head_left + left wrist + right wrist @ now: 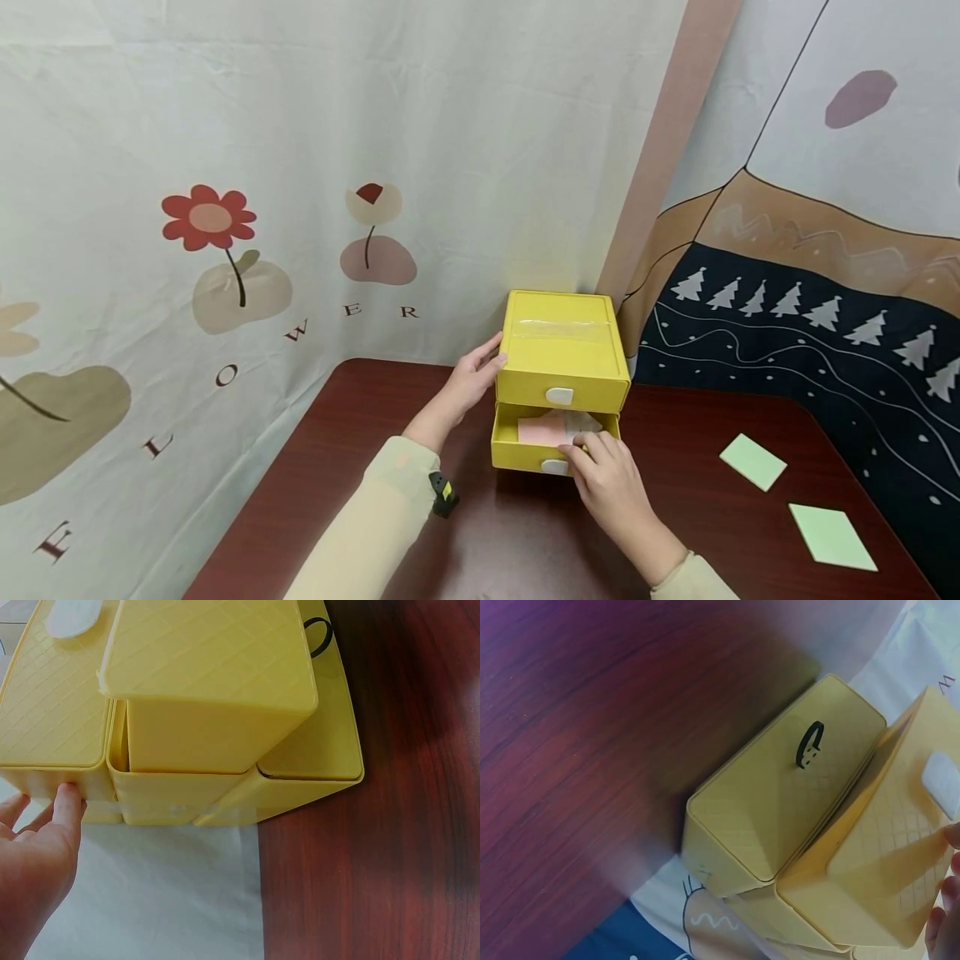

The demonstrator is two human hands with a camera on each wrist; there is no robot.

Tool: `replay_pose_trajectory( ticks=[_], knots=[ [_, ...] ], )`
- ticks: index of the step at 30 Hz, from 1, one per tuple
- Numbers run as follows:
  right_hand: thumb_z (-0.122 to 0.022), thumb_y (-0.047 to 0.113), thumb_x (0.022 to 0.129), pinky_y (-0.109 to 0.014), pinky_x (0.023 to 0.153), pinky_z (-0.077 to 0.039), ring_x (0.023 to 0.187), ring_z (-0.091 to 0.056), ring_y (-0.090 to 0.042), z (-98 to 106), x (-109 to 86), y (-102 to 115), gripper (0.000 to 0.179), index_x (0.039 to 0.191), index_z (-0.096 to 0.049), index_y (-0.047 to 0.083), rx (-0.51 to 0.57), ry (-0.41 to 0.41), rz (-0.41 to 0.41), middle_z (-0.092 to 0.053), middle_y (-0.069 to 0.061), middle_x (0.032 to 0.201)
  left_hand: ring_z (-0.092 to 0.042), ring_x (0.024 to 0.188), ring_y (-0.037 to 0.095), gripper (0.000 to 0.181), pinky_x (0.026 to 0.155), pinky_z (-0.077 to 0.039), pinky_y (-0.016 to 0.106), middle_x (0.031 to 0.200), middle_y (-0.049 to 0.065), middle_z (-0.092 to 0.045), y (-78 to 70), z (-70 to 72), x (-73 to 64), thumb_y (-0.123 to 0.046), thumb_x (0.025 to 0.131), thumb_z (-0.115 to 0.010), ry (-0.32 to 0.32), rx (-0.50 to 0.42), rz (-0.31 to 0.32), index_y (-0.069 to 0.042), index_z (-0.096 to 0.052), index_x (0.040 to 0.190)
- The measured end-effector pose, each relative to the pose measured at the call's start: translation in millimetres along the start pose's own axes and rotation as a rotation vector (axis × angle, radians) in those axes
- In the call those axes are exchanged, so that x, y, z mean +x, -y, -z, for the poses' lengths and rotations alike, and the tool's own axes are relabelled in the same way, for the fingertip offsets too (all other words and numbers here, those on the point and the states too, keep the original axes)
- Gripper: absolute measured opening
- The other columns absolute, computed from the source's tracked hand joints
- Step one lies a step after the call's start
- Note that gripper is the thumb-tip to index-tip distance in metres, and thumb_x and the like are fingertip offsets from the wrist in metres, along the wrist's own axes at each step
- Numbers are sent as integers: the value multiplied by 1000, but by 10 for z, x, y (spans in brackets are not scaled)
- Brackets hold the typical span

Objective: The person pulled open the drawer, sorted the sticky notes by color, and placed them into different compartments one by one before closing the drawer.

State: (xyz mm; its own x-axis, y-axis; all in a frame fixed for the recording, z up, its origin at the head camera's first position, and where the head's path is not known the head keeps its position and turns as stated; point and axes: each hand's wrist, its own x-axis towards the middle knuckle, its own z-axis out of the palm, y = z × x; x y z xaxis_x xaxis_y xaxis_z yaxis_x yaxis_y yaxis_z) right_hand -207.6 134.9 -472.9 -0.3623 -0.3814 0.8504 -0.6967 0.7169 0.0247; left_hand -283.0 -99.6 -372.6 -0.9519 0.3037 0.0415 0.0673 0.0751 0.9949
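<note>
Yellow drawer [523,456] holding pink paper [540,431], its rim pinched by my right hand [611,479], left hand [472,377], fingers extended, against the cabinet [562,354], green notes [753,462] rightward on the tabletop [697,492]

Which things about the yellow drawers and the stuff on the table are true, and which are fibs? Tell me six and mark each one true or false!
1. The middle drawer sticks out below the top drawer. True.
2. The top drawer is pulled open too. False: the top drawer is closed.
3. A black loop is on the front of the bottom drawer. True.
4. Two green pads lie on the table. True.
5. The pink paper lies on the table. False: the pink paper is inside the middle drawer.
6. The left grip is inside the middle drawer. False: the left grip touches the outside of the yellow drawer box.
</note>
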Motion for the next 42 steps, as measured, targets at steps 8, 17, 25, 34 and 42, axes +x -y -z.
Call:
replay_pose_trajectory(
  ticks=[8, 17, 25, 34, 42],
  knots=[
    [-40, 17, 99, -38, 65, -46, 75, -54, -23, -1, -50, 13, 35, 95, -73, 7, -46, -21, 54, -60, -6, 90, -35, 137, 28, 56, 109, -35, 44, 154, 16, -27, -26, -7, -3, -21, 100, -47, -5, 27, -5, -11, -24, 151],
    [-29, 12, 92, -42, 82, -47, 94, -56, -30, 70, -245, 59, 47, 122, -64, 5, -165, 110, 94, -62, -13, 113, -34, 138, 28, 57, 109, -34, 44, 154, 14, -26, 167, 31, 128, -24, 100, -48, -23, 12, -9, -14, -25, 151],
    [-23, 15, 93, -42, 99, -39, 109, -51, -32, 42, -347, 57, 52, 134, -53, 1, -225, 216, 89, -55, -14, 125, -38, 136, 24, 55, 109, -36, 43, 153, 9, -32, 245, 29, 161, -29, 99, -51, -62, 12, -20, -20, -31, 149],
    [-17, 19, 92, -44, 101, -40, 119, -46, -32, 1, -283, 53, 58, 141, -43, 2, -285, 333, 19, -50, -15, 130, -38, 136, 23, 54, 108, -37, 43, 152, 9, -33, 247, 17, 163, -28, 99, -51, -68, 18, -17, -20, -32, 149],
    [-20, 16, 88, -45, 100, -40, 119, -46, -35, -59, -244, 15, 58, 137, -48, 2, -266, 310, 12, -51, -17, 130, -36, 137, 26, 55, 110, -33, 46, 153, 11, -30, 260, 10, 149, -27, 99, -49, -56, 7, -26, -18, -30, 150]
  ],
)
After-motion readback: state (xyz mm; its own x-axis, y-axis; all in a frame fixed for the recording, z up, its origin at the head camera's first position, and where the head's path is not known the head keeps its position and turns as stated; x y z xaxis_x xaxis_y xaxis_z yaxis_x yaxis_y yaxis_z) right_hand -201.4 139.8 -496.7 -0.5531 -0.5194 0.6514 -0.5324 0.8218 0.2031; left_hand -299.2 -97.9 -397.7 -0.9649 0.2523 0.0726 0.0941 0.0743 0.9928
